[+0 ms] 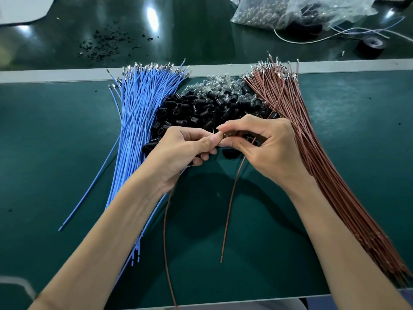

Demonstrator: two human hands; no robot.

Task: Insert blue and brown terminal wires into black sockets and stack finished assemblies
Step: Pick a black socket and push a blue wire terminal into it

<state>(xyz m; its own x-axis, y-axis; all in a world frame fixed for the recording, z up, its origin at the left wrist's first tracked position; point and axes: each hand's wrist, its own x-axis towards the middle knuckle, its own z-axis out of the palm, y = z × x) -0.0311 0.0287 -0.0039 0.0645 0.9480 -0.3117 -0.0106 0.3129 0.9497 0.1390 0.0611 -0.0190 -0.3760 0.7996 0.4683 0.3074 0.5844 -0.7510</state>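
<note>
Now the left hand is pinching a socket, I think, and the right hand is pinching a brown wire; a crooked push could bend its tip.

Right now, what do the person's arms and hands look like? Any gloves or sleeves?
No gloves and no sleeves in view: the left hand and right hand are bare, like the left forearm and right forearm. No rings, watch or bracelets show. The visible fingernails look short.
</note>
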